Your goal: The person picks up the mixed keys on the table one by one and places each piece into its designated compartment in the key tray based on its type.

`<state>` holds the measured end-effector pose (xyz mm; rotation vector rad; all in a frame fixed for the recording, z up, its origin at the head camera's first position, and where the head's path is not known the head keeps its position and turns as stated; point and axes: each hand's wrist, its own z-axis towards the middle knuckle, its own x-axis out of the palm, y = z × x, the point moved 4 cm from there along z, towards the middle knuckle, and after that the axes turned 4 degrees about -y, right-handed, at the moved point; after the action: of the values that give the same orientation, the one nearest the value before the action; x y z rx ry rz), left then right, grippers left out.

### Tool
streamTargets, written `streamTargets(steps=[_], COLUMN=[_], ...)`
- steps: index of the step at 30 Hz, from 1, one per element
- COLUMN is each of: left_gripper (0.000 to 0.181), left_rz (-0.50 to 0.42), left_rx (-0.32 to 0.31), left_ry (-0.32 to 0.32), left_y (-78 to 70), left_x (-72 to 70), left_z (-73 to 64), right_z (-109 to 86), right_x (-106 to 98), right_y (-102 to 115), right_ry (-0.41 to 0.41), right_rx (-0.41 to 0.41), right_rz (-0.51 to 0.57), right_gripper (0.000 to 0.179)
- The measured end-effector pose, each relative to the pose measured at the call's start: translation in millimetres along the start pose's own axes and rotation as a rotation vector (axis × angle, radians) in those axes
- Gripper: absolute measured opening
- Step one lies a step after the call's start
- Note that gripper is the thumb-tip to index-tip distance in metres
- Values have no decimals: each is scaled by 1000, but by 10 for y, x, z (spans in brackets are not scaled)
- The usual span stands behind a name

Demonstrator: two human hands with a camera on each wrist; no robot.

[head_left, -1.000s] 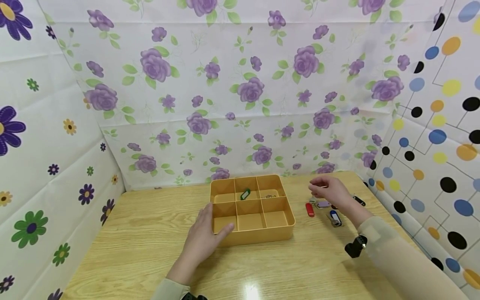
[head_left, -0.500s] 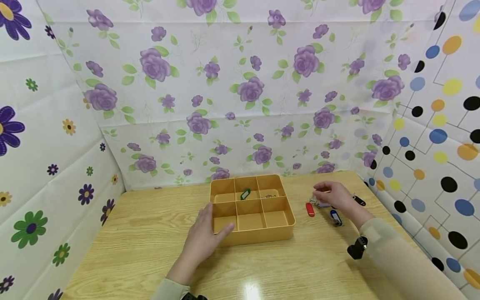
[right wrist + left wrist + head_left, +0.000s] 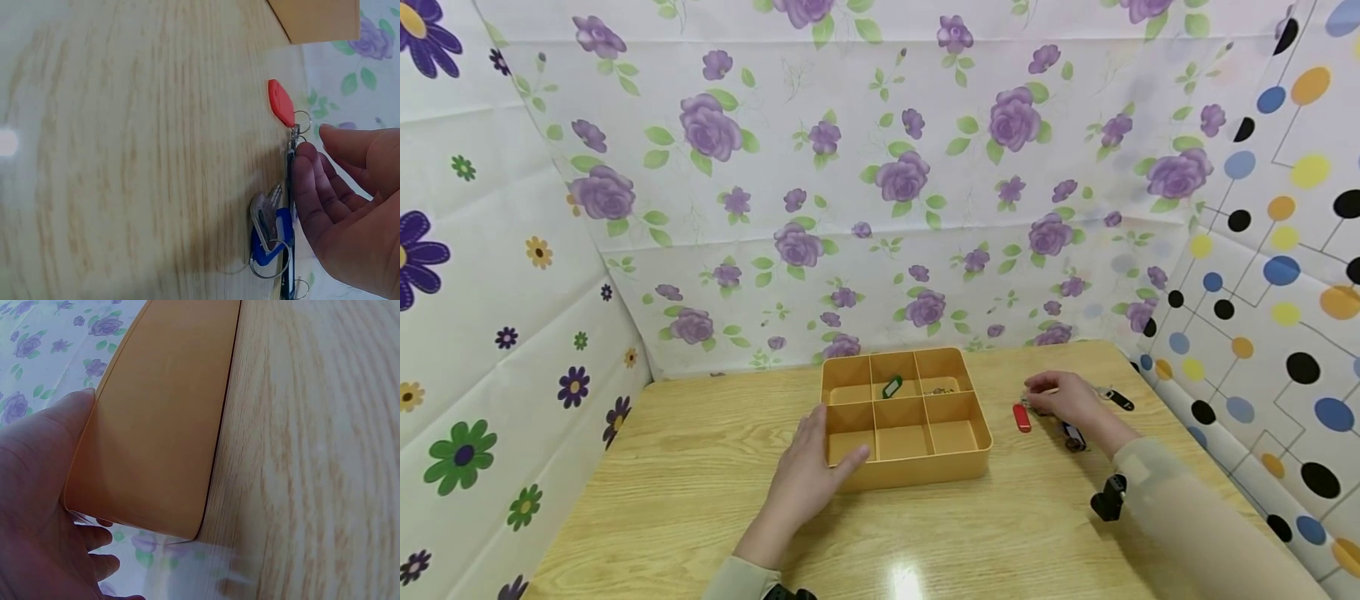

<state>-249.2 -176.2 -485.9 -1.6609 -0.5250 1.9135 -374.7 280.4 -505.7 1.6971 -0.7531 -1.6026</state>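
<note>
A tan organizer box with several compartments stands on the table. My left hand rests at its front left corner, thumb along the front rim and fingers beside the left wall. To the right of the box, my right hand is low over a group of key tags, fingers loosely bent. In the right wrist view its thumb and fingertips are apart, right at a small metal ring. A red key tag lies left of that hand, a blue key tag with keys below it. The hand hides part of the group.
A black key tag lies at the far right of the group. In the box's back row, a green key tag sits in the middle compartment and small metal pieces in the right one. Patterned cloth closes off the back and sides.
My right hand has come down and slightly right onto the key tags, now covering the purple one. My left hand and the box have stayed in place.
</note>
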Motion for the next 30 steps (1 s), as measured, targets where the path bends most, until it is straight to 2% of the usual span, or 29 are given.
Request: streamTargets(steps=[13,30], left_gripper=[114,115], left_rz=[5,-2], left_rx=[11,-3], left_ry=[-4,0], left_y=[-8,-20], left_x=[4,0], left_z=[1,4], right_z=[29,12], right_x=[28,42], right_y=[-26,33], right_ry=[18,43], right_rx=[2,-55], right_rz=[-73,-217], right_gripper=[33,10])
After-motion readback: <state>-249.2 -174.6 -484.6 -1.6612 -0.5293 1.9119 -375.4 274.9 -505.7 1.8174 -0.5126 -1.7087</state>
